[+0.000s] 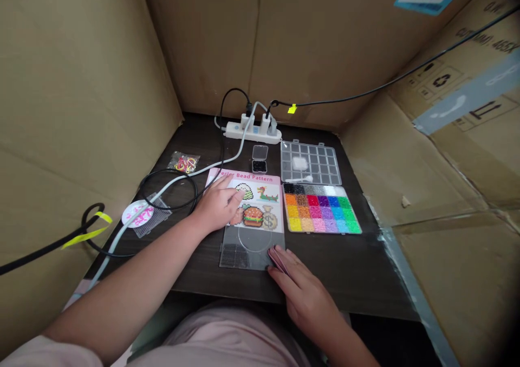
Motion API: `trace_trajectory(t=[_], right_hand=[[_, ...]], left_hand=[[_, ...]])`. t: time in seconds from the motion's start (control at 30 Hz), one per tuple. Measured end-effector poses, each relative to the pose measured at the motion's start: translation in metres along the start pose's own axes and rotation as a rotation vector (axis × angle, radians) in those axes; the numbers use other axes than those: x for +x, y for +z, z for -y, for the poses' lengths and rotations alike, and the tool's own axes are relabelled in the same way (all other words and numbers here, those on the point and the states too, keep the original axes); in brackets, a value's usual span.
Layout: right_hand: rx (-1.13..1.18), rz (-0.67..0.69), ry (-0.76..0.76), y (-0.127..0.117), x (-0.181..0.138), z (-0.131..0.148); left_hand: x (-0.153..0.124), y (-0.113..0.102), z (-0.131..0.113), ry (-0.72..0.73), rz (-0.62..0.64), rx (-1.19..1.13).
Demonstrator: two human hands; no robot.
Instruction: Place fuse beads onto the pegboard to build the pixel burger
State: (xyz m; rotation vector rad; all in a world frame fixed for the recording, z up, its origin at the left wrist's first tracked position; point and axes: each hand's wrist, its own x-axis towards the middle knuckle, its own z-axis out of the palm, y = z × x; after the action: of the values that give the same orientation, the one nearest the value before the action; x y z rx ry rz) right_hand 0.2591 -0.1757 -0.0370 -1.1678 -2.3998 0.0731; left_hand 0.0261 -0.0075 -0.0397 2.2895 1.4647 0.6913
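Observation:
My left hand (219, 203) lies on the upper left of a printed bead pattern sheet (254, 215), fingers stretched out and partly covering the pictures. A burger, a dragon and a money bag show on the sheet. Over its lower part lies a clear plastic pegboard (254, 253) with a round outline and a square peg area. At the pegboard's lower right corner is my right hand (298, 280), its fingers closed around a thin pink strip-like item (278, 261) with a dark edge. Its kind is mostly hidden by the fingers.
Right of the sheet lies an open bead case (323, 209), its clear lid (311, 163) folded back. Behind stand a small box of black beads (259, 165) and a power strip (254, 132). Cables (174, 180) cross the left side, near a bag (184, 162) and a round pink-and-white piece (138, 214).

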Motion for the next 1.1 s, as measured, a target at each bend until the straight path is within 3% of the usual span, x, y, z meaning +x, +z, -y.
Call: trace_trajectory(t=[0.53, 0.67, 0.8, 0.9, 1.0, 1.1], right_hand=[[0.075, -0.057, 0.031, -0.005, -0.002, 0.001], [0.265, -0.176, 0.016, -0.023, 0.000, -0.009], [0.359, -0.376, 0.032, -0.054, 0.034, -0.023], [0.316, -0.288, -0.064, -0.066, 0.064, -0.033], [0.128, -0.099, -0.235, -0.056, 0.074, -0.037], [0.054, -0.153, -0.171, -0.031, 0.059, -0.030]], left_hand=[[-0.002, -0.002, -0.001, 0.010, 0.007, -0.008], [-0.001, 0.000, -0.005, 0.050, -0.082, -0.109], [0.003, 0.000, -0.010, 0.083, -0.183, -0.193], [0.008, -0.001, -0.012, 0.080, -0.253, -0.246], [0.011, 0.000, -0.009, 0.059, -0.326, -0.311], [0.014, 0.004, -0.005, 0.039, -0.366, -0.362]])
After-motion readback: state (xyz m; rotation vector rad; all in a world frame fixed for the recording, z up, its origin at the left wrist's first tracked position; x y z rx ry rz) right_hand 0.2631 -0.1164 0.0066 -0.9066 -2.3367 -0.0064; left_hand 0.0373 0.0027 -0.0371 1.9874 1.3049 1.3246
